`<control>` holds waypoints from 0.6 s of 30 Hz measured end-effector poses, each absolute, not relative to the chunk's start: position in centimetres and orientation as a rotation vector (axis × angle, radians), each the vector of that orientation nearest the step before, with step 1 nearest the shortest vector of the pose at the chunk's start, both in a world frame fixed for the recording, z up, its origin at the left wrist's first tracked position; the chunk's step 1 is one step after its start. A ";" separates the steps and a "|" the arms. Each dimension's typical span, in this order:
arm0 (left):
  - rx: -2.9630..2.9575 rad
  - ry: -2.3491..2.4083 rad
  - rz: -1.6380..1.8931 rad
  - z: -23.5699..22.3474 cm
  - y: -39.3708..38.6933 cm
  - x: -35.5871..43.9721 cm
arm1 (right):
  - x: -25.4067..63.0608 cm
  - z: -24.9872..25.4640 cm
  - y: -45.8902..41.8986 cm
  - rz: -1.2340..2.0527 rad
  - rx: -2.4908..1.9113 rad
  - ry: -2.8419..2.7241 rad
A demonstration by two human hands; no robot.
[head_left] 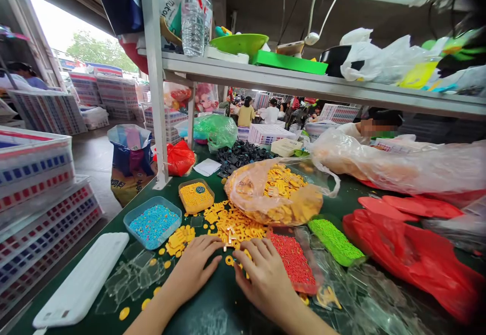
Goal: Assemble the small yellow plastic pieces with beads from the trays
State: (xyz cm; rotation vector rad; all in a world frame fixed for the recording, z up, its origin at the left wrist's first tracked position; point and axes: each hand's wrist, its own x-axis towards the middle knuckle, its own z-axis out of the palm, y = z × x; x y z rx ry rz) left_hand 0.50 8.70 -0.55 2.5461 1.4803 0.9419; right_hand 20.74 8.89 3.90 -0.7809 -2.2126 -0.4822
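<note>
My left hand (pixel 195 266) lies over the table with its fingers stretched out and the thumb apart, its fingertips at the front edge of a pile of small yellow plastic pieces (pixel 239 223). Facing it, my right hand (pixel 264 269) has spread, slightly bent fingers above a few yellow pieces, partly hidden under it. A yellow ring (pixel 229 260) lies between the two hands. Just beyond the fingertips are some whitish pieces (pixel 229 236). Left of my left hand is a cluster of yellow parts (pixel 180 240). A tray of red beads (pixel 292 259) sits right beside my right hand.
Around the pile stand a tray of blue beads (pixel 154 221), a tray of yellow beads (pixel 196 196), green beads (pixel 336 239) and a bag of yellow pieces (pixel 277 193). A white power bank-like device (pixel 81 279) lies left, red plastic bags (pixel 410 259) right. A shelf (pixel 304 82) spans above.
</note>
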 end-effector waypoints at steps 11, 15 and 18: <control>2.473 1.743 0.558 -0.2 15.2 5.2 | 21.4 0.2 10.0 -0.417 -0.781 -2.243; 2.396 1.739 0.558 -0.5 15.1 5.4 | 21.3 -0.6 10.1 -0.418 -0.698 -2.142; 2.313 1.719 0.700 -0.7 14.4 5.2 | 21.9 -1.7 10.6 -0.453 -0.570 -2.074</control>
